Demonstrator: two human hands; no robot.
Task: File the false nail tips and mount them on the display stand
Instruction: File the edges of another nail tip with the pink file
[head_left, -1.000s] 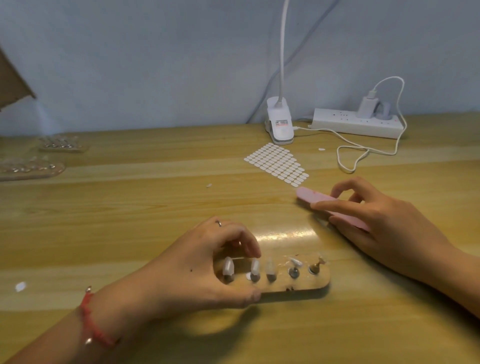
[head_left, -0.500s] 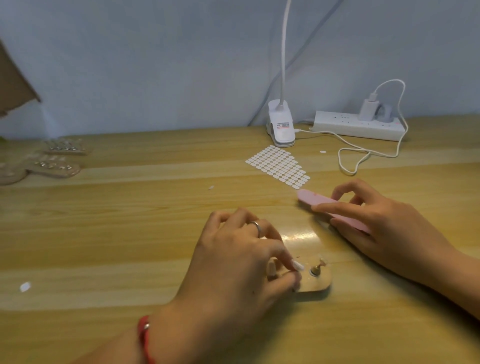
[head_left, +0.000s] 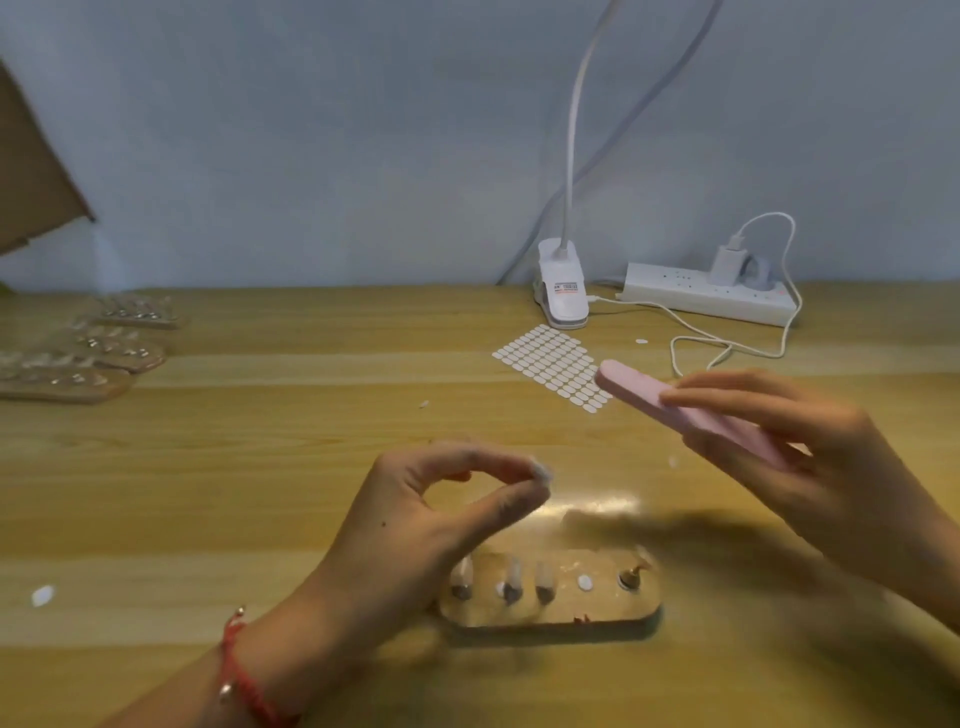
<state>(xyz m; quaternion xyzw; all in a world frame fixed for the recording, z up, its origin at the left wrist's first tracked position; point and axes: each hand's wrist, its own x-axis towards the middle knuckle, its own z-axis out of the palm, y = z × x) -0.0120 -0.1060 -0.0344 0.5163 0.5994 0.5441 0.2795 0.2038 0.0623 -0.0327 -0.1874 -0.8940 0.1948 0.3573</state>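
A clear display stand (head_left: 597, 610) lies on the wooden table near me. Three false nail tips (head_left: 511, 577) stand on its left pegs; a white sticky dot (head_left: 585, 582) marks the fourth spot, and the rightmost peg (head_left: 629, 578) is bare. My left hand (head_left: 415, 525) hovers above the stand's left part and pinches a small white nail tip (head_left: 541, 473) between thumb and forefinger. My right hand (head_left: 810, 467) is raised to the right and grips a pink nail file (head_left: 675, 410) that points up and left.
A sheet of white adhesive dots (head_left: 553, 366) lies behind the hands. A clip lamp base (head_left: 562, 291), a power strip (head_left: 711, 293) and a white cable (head_left: 727, 343) sit at the back right. Several more stands (head_left: 78, 358) lie at far left. A white scrap (head_left: 42, 595) lies front left.
My left hand pulled a nail tip off the stand's fourth peg and lifted it up and back. My right hand raised the pink file off the table.
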